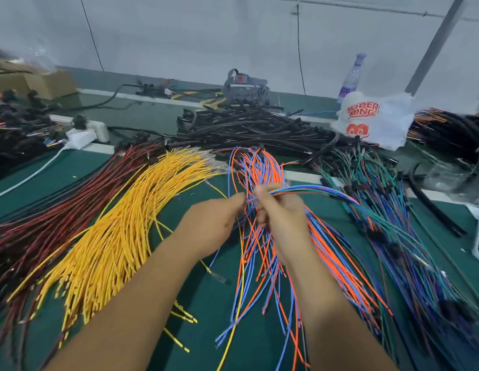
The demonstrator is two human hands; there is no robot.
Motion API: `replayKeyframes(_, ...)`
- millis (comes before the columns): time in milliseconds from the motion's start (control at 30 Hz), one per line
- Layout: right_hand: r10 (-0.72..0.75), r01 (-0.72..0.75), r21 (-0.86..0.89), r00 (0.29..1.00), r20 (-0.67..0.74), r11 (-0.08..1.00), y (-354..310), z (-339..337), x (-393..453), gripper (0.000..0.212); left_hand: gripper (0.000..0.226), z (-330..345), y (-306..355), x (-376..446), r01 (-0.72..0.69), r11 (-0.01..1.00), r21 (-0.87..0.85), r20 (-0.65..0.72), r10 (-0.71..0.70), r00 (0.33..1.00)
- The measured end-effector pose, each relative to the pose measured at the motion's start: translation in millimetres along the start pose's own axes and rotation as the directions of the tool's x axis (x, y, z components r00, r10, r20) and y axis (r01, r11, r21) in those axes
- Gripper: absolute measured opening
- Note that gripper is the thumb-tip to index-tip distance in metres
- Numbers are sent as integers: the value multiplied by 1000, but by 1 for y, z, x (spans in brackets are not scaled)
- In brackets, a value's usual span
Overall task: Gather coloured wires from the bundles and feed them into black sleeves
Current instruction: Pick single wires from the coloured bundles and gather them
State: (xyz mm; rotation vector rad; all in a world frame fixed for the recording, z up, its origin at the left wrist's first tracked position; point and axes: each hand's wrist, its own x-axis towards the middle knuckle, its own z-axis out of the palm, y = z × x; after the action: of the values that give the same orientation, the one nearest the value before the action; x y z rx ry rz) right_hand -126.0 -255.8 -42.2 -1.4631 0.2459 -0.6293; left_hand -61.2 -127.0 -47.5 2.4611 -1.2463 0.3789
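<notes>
Bundles of wire lie fanned on the green table: dark red wires (45, 223) at the left, yellow wires (120, 231) beside them, orange and blue wires (259, 167) in the middle, green and blue wires (393, 231) at the right. A heap of black sleeves (246, 129) lies behind them. My right hand (281, 210) grips a small bunch of blue, green and red wires (313, 189) that arcs off to the right. My left hand (214, 218) pinches a wire just left of it, over the orange and blue bundle.
A white printed plastic bag (372, 119) and a plastic bottle (352, 76) stand at the back right. A cardboard box (45, 84) and black connector harnesses (16, 121) sit at the back left, with a white power strip (91, 133) nearby. More wire bundles (447, 129) lie far right.
</notes>
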Motion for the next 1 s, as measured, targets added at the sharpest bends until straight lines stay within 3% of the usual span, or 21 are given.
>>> replayKeyframes(100,14,-9,-84,998,54,996,4,9,-2,23,30,-1,-2,2,-43,998,-34,-29,42,999)
replayKeyframes(200,6,-4,-172,1000,10,985,3,10,-2,30,18,-2,-1,2,-24,998,-58,4,25,1000)
replayKeyframes(333,40,-35,51,992,-117,998,-2,8,-2,27,36,0,-4,4,75,996,44,4,-76,997)
replayKeyframes(467,57,-49,210,998,-30,976,-3,12,-4,29,35,0,-5,0,37,997,67,-40,-34,999)
replayKeyframes(600,57,-64,101,996,66,993,-1,15,-5,32,33,0,1,-2,-20,997,69,-13,21,1000)
replayKeyframes(700,33,-31,72,999,-20,997,-1,15,-7,36,29,-4,-1,-2,-1,996,90,-23,3,1000)
replayKeyframes(800,47,-29,167,993,-105,986,-3,12,-7,36,29,-7,-1,-2,26,987,159,-64,-16,998)
replayKeyframes(1000,39,-40,8,994,99,999,-4,14,-11,23,10,-14,5,-7,-19,998,66,-87,25,996)
